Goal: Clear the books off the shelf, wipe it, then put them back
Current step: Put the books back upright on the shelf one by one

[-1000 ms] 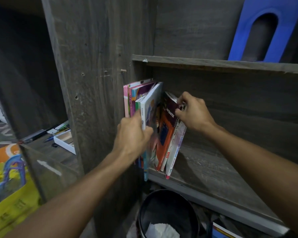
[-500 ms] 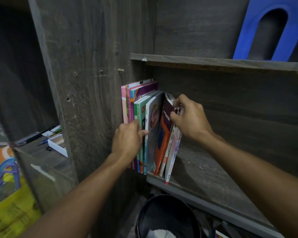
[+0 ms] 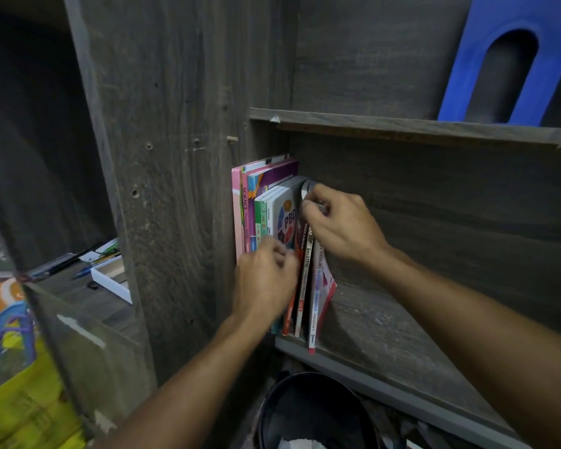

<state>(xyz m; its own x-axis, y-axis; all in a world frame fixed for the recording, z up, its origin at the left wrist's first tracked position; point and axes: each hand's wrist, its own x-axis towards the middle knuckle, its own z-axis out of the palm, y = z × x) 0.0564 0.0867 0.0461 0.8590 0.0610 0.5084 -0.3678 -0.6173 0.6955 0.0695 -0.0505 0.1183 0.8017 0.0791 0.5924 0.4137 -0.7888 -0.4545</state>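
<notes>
A row of thin books (image 3: 266, 202) stands upright at the left end of the grey wooden shelf (image 3: 402, 345), pressed against the cabinet's side panel (image 3: 175, 157). The rightmost books lean, with their lower ends out over the shelf's front edge. My left hand (image 3: 266, 286) is at the lower spines of the middle books, its fingers curled onto them; it is motion-blurred. My right hand (image 3: 340, 225) pinches the top corners of the right-hand books.
A blue plastic piece (image 3: 467, 76) stands on the upper shelf (image 3: 402, 126). A black bin (image 3: 318, 413) with white paper inside sits below the shelf. At the left are a white tray (image 3: 110, 280), pens and a yellow bag (image 3: 13, 400).
The white book that my left hand held out has gone back into the row. My left hand has dropped lower and moved right along the spines. My right hand has stayed on the book tops.
</notes>
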